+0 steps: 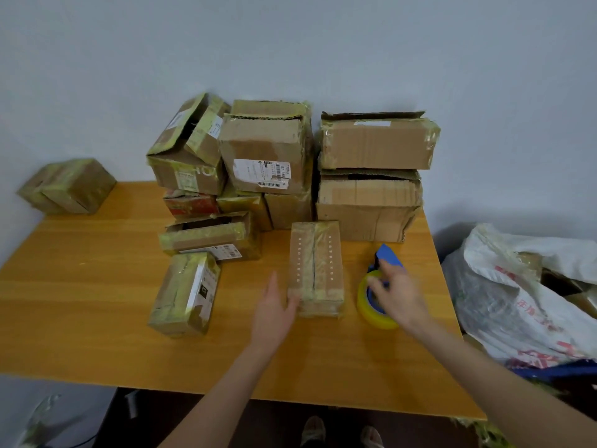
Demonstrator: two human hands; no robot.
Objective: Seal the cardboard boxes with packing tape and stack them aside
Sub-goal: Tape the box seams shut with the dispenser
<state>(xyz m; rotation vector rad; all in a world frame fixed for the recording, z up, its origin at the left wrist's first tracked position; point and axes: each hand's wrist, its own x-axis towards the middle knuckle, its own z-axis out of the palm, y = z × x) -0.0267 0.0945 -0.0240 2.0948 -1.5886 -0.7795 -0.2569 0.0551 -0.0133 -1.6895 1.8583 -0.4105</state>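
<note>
While left grip lies flat against taped box (contents hidden), right grip holds tape dispenser.

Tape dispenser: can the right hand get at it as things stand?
Likely yes: the right hand is directly over the tape dispenser, reaching its yellow roll, and nothing stands between them.

Looks like a small makeshift parcel-packing room. Evidence: plain wooden table pushed against a bare pale wall, a pile of reused cardboard boxes with shipping labels, a tape dispenser on the tabletop, and a plastic bag of more cartons alongside.
</note>
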